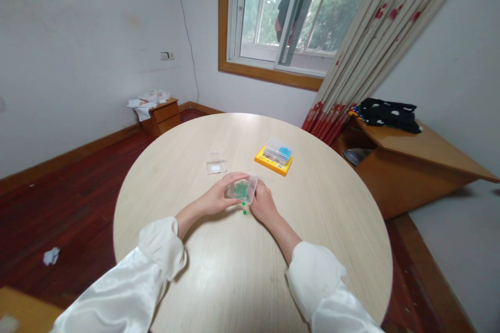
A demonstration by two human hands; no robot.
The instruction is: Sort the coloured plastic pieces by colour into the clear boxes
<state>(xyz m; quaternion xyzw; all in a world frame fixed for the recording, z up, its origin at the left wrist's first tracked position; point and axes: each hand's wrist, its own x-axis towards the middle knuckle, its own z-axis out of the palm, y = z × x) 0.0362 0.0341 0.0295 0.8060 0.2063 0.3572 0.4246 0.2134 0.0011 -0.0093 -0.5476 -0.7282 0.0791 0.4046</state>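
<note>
A small clear plastic box point(242, 188) with green bits inside is held tilted just above the round wooden table point(312, 229). My left hand point(221, 197) grips its left side, fingers curled over the top. My right hand point(264, 203) closes on its right side. Two small green pieces point(244, 208) lie on the table right under the box, between my hands.
A yellow tray with a clear blue-filled box point(274, 156) on it sits beyond my hands. A small clear lid or packet point(216, 167) lies to the left of it. A low wooden cabinet point(410, 161) stands right of the table, a small wooden stand point(162, 114) at the far wall.
</note>
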